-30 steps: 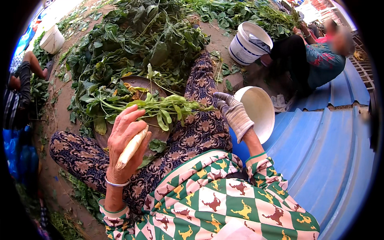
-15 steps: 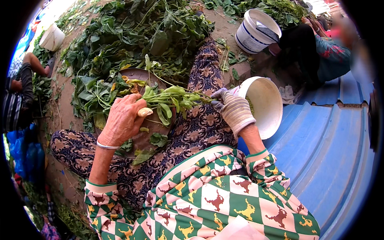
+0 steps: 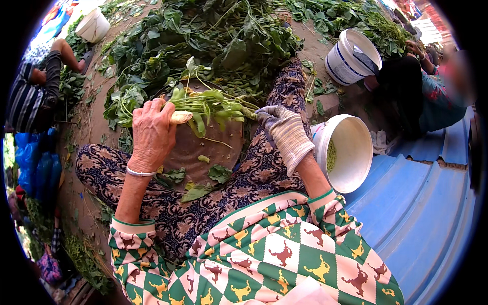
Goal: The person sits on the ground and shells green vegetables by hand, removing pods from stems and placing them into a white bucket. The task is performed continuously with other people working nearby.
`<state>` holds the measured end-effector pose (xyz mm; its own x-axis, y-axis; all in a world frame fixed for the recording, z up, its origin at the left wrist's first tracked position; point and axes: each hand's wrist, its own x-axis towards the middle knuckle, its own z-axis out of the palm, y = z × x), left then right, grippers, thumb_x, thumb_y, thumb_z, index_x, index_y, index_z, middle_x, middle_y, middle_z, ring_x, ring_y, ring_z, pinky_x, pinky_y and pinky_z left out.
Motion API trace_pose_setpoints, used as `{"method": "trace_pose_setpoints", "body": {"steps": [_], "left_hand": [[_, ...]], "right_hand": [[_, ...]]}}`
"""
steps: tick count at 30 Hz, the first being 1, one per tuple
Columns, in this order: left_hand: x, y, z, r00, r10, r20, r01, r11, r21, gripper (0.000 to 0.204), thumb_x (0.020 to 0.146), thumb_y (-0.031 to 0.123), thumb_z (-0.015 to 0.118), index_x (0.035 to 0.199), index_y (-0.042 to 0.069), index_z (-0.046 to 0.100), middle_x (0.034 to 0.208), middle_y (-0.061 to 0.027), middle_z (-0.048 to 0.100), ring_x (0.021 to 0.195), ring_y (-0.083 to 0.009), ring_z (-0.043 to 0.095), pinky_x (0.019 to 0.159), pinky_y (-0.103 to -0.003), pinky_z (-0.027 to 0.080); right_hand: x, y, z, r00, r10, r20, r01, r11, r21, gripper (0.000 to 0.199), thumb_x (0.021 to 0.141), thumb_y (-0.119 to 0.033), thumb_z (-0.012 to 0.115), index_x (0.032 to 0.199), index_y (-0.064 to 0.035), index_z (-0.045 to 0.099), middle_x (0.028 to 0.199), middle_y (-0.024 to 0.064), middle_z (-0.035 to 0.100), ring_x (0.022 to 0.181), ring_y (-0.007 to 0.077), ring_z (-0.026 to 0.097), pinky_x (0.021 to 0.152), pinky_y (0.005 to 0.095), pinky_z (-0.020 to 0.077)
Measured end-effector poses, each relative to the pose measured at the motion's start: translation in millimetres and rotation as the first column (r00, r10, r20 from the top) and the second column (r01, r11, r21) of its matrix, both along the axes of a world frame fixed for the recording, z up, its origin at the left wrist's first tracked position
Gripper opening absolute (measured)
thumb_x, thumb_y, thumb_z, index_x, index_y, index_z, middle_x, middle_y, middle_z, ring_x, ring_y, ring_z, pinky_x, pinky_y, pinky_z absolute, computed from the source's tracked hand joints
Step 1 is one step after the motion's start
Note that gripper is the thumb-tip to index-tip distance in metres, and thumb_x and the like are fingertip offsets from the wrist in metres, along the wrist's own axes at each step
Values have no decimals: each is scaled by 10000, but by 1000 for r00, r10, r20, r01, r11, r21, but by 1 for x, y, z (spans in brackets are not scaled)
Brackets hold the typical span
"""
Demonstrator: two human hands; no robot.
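Hands (image 3: pixel 152 133) (two) pinch one leafy stalk (image 3: pixel 208 104); three white buckets (image 3: pixel 351 152) nearby.

Bare left hand (image 3: pixel 152 133) closed in a fist, gloved right hand (image 3: pixel 284 133) fingers curled, forearms converging.

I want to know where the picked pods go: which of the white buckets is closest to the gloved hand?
The white bucket tilted on its side just beside the gloved right hand, with green pods inside. The other two stand upright farther up.
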<state>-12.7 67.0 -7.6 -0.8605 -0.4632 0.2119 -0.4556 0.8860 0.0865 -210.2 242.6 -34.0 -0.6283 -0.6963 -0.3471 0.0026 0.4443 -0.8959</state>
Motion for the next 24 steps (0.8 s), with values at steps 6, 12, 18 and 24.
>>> {"method": "trace_pose_setpoints", "body": {"steps": [6, 12, 18, 24], "left_hand": [[-7, 45, 11, 956, -69, -285, 80, 996, 28, 176, 712, 81, 677, 872, 45, 614, 1169, -157, 518, 1086, -331, 489, 911, -440, 370], [-44, 107, -36, 808, 484, -336, 392, -15, 920, 160, 837, 104, 643, 946, 0, 592, 811, -44, 631, 657, -83, 591, 533, -203, 479], [-64, 117, -43, 768, 604, -212, 415, -218, 883, 253, 871, 162, 608, 1050, -8, 552, 930, -119, 630, 818, -202, 649, 641, -249, 549], [-75, 127, -39, 671, 727, -146, 550, -356, 755, 291, 897, 172, 576, 1111, -7, 494, 1018, -149, 591, 936, -304, 634, 732, -316, 564]], "right_hand": [[-3, 18, -16, 957, -120, 266, 129, 991, -18, 195, 903, -102, 494, 978, -63, 670, 596, -36, 503, 457, 41, 409, 401, 196, 353], [2, 28, -8, 855, -142, 498, 179, 984, -26, 214, 935, -173, 451, 1054, -93, 610, 571, -69, 388, 427, 31, 318, 363, 169, 244], [-1, 40, -6, 844, -173, 508, 234, 971, -59, 184, 905, -177, 543, 1034, -89, 640, 550, -64, 436, 413, 34, 348, 354, 182, 259], [3, 47, -7, 947, -97, 306, 165, 965, -206, 168, 880, -182, 604, 1012, -87, 645, 560, -62, 486, 429, 17, 378, 365, 175, 271]]}}
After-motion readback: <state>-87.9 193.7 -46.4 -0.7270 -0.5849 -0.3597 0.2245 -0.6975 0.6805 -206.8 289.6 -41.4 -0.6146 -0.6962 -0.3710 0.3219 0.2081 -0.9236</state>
